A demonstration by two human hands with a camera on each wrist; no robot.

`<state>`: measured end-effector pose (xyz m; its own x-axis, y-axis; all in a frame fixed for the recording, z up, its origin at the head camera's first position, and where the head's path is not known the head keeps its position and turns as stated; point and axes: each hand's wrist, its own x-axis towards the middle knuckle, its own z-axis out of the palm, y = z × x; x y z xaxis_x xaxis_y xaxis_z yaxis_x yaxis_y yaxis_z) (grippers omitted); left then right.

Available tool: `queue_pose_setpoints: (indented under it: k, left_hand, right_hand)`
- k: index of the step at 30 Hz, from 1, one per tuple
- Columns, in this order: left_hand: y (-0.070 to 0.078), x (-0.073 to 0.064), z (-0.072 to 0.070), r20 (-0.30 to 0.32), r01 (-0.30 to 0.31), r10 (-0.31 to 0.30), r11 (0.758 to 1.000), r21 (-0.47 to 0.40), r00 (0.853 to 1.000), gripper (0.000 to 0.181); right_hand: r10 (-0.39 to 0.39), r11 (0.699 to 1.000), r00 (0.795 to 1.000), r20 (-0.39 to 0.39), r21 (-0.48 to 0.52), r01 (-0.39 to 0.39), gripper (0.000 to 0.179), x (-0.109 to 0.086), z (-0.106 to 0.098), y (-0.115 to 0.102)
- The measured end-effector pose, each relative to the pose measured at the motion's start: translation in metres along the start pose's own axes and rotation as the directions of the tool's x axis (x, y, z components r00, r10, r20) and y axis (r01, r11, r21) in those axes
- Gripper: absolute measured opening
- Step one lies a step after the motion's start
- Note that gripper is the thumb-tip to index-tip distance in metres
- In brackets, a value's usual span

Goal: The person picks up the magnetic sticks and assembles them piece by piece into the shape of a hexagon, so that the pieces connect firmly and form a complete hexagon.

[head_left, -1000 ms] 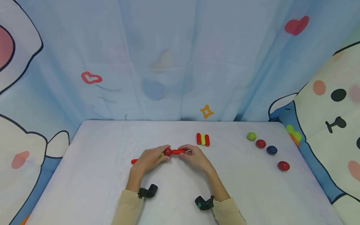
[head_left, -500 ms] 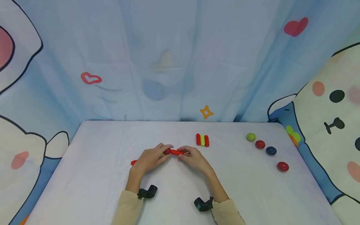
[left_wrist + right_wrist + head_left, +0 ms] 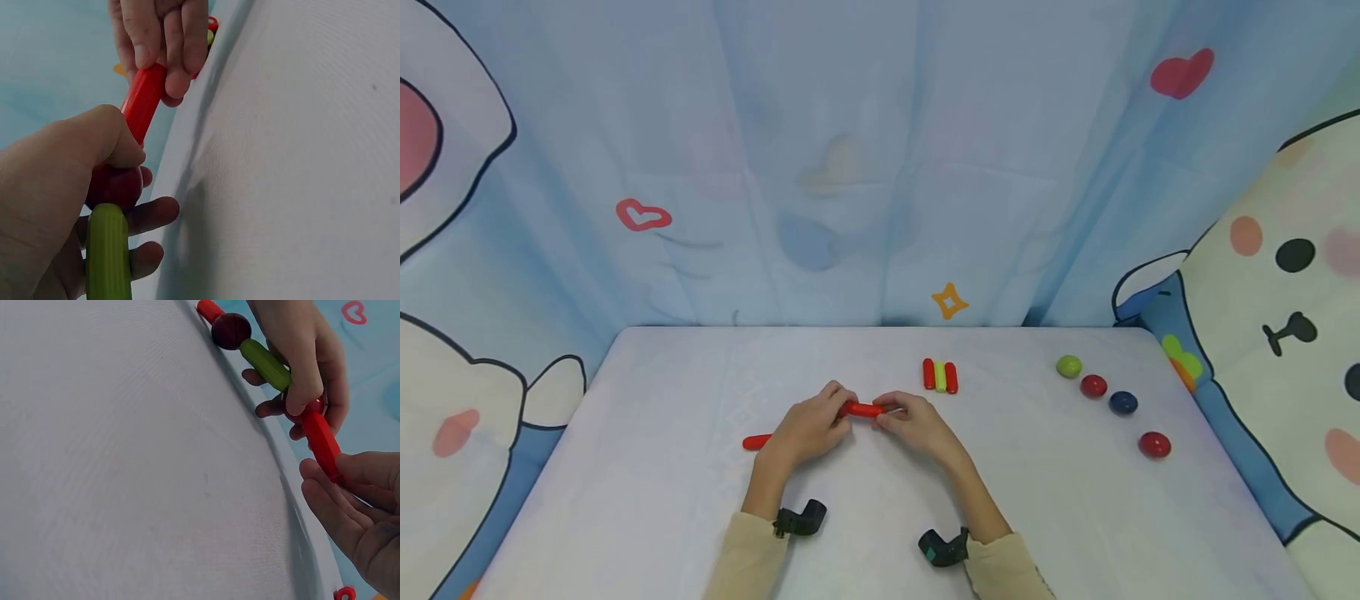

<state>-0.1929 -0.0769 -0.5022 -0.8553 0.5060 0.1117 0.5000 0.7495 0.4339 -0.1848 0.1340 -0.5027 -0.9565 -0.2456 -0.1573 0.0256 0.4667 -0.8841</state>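
Held between the two hands is a row of joined toy pieces. My left hand (image 3: 808, 427) grips it around a dark red ball (image 3: 115, 186), thumb on one side and fingers on the other. From that ball a green rod (image 3: 265, 364) runs back under the palm to a second dark red ball (image 3: 231, 331) and a red rod (image 3: 209, 310). On the other side, a second red rod (image 3: 865, 410) meets the ball. My right hand (image 3: 919, 427) pinches this rod's free end between thumb and fingers. The joint at the ball is partly hidden by the left thumb.
Beyond the right hand, two red rods (image 3: 951, 377) lie with a green rod (image 3: 940, 377) between them. To the right are a green ball (image 3: 1069, 366), a red ball (image 3: 1093, 386), a blue ball (image 3: 1123, 402) and another red ball (image 3: 1154, 444). A curtain (image 3: 820, 250) hangs behind the table.
In the head view, my left fingers have closed over the ball and now cover it. The left red end shows more and sits slightly lower. My right hand keeps its pinch, nearly still.
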Motion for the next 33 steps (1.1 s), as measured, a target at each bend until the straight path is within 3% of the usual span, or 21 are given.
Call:
queue_pose_setpoints:
  k: [5,12,17,25,28,33]
  left_hand:
    - [0.002,-0.002,0.003,-0.024,0.03,-0.03,0.999,0.028,0.999,0.028]
    - [0.003,-0.002,0.01,-0.037,-0.027,0.029,0.998,0.057,0.999,0.023]
    - [0.005,-0.002,0.011,-0.005,-0.013,0.013,0.999,0.031,1.0,0.022]
    - [0.006,-0.002,0.01,0.018,0.005,-0.006,1.0,0.021,1.0,0.028]
    - [0.008,-0.002,0.01,0.045,0.027,-0.027,1.0,-0.012,0.999,0.027]
    - [0.01,-0.002,0.01,0.085,0.041,-0.037,0.998,-0.054,0.996,0.022]
  right_hand:
    - [0.005,1.0,1.0,0.004,-0.021,-0.005,0.029,-0.003,0.0,0.002]
    - [-0.006,0.999,1.0,0.008,-0.049,0.007,0.027,-0.005,-0.008,0.002]
    - [0.049,0.998,0.996,-0.068,-0.037,-0.052,0.029,-0.009,-0.024,0.002]
    - [0.034,0.999,0.987,-0.157,-0.016,-0.037,0.035,-0.013,-0.061,0.014]
    - [0.048,0.999,0.977,-0.21,-0.011,-0.052,0.036,-0.016,-0.077,0.021]
    - [0.094,0.991,0.942,-0.322,-0.063,-0.12,0.038,-0.021,-0.097,0.032]
